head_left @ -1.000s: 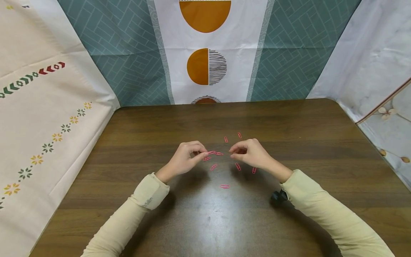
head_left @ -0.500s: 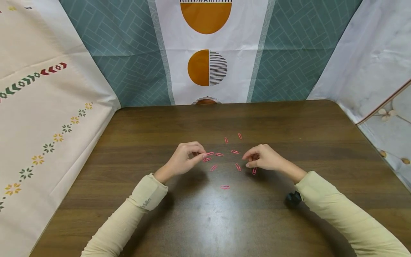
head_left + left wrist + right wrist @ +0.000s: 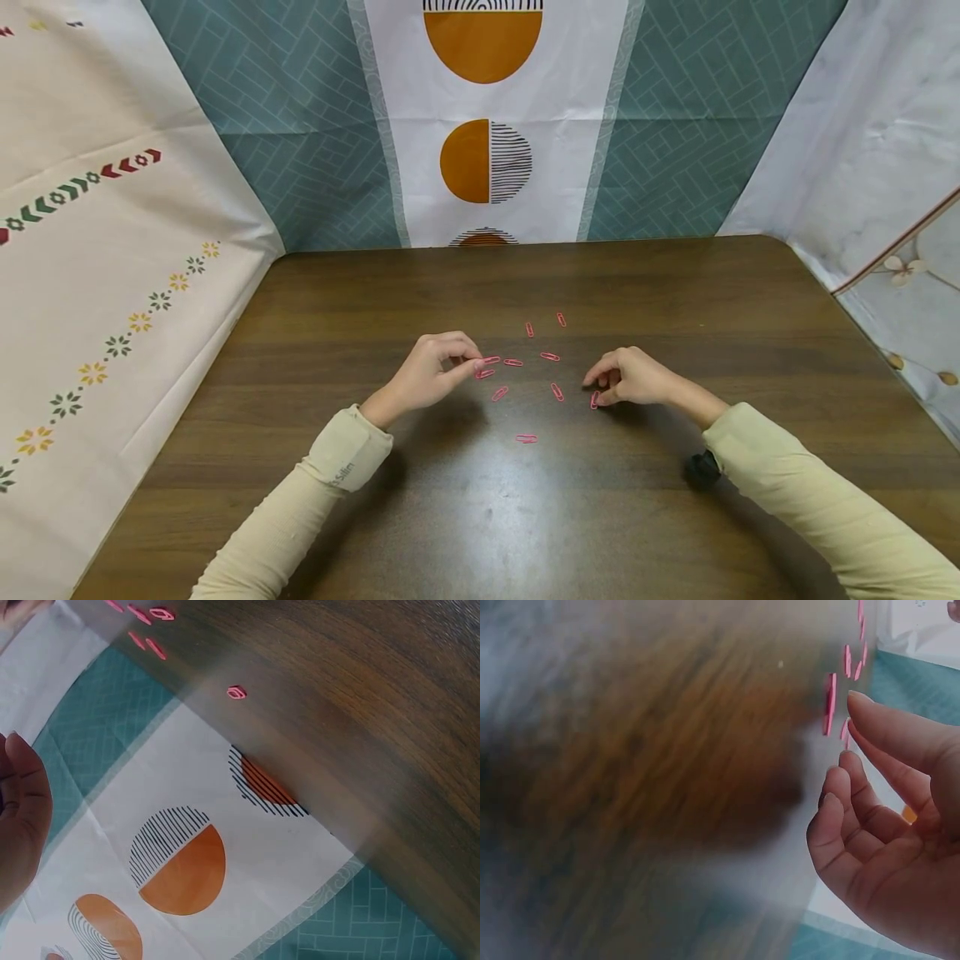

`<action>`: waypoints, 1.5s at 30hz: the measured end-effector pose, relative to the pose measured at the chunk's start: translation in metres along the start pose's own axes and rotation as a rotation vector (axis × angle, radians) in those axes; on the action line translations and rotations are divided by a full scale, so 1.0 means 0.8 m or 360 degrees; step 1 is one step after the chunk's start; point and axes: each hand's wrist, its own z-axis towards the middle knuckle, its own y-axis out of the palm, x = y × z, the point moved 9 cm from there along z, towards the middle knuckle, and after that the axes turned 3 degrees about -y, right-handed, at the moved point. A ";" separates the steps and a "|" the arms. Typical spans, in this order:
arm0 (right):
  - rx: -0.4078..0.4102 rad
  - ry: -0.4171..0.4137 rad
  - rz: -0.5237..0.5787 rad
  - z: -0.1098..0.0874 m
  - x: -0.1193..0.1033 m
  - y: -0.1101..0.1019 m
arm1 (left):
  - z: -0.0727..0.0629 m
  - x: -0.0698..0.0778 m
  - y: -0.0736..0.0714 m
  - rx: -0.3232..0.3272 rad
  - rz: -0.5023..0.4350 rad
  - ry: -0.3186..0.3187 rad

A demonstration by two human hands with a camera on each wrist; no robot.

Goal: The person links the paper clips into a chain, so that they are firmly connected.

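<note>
In the head view my left hand [image 3: 438,367] pinches a pink paper clip [image 3: 491,360] between thumb and forefinger, low over the table. Just below it lies another paper clip [image 3: 485,374], and a third clip [image 3: 513,362] is to its right. My right hand [image 3: 633,377] is low at the right, its thumb tip right at a paper clip [image 3: 595,400]. In the right wrist view that hand's thumb [image 3: 889,724] and fingers are apart, with a pink clip [image 3: 829,705] just beyond the thumb tip. Only part of the left hand [image 3: 22,817] shows in the left wrist view.
More pink clips lie scattered on the brown wooden table [image 3: 375,292]: one between the hands [image 3: 557,392], one nearer the front [image 3: 527,438], and several farther back. A patterned cloth [image 3: 480,158] hangs behind the table's far edge.
My right hand has moved right and toward the front, away from a clip now lying in the middle, to the clip at the right. The left hand keeps its pinch nearly still.
</note>
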 end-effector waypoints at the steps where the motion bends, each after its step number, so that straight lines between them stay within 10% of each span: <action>1: -0.0005 0.0002 -0.0007 -0.001 0.002 0.000 | 0.000 0.000 0.000 0.0000 0.0002 0.0005; 9: -0.0004 -0.0012 -0.0059 -0.001 0.008 0.000 | 0.002 -0.002 0.005 -0.0022 0.0019 -0.0029; 23: -0.0016 -0.0004 -0.0047 0.003 0.009 0.005 | 0.009 0.047 -0.007 -0.0046 0.0025 -0.0015; 35: -0.0077 0.0039 -0.0045 0.001 0.009 0.009 | 0.003 0.000 0.008 -0.0073 0.0006 -0.0064; 45: -0.0145 0.0021 0.0169 0.004 0.001 0.011 | 0.004 -0.001 0.008 -0.0065 -0.0010 -0.0006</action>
